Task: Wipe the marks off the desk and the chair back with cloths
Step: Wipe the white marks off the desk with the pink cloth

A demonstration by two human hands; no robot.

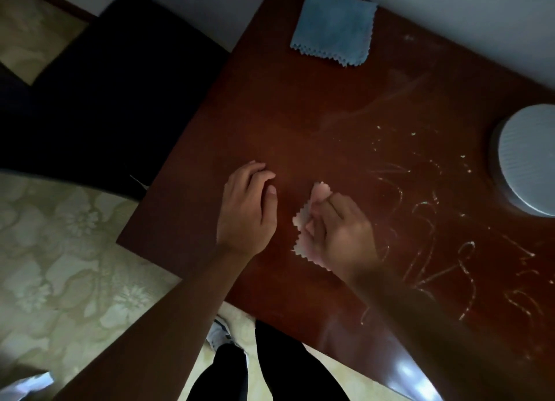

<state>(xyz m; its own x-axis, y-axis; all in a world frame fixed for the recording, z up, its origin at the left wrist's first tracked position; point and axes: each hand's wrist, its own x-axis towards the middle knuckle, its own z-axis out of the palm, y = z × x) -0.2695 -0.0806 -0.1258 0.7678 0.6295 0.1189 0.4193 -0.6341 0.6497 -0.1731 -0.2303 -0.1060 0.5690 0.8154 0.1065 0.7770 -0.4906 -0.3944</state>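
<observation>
Marks (432,238) on worktop (300,124) right of pink cloth (303,235) bunched in right hand (339,232), left hand (246,208) resting loose: best swept rightward, firm overlapping strokes.

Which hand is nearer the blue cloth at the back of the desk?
Left. The left hand rests on the desk below the blue cloth, somewhat to its left. The right hand, holding the pink cloth, sits lower in the picture, farther from it.
</observation>
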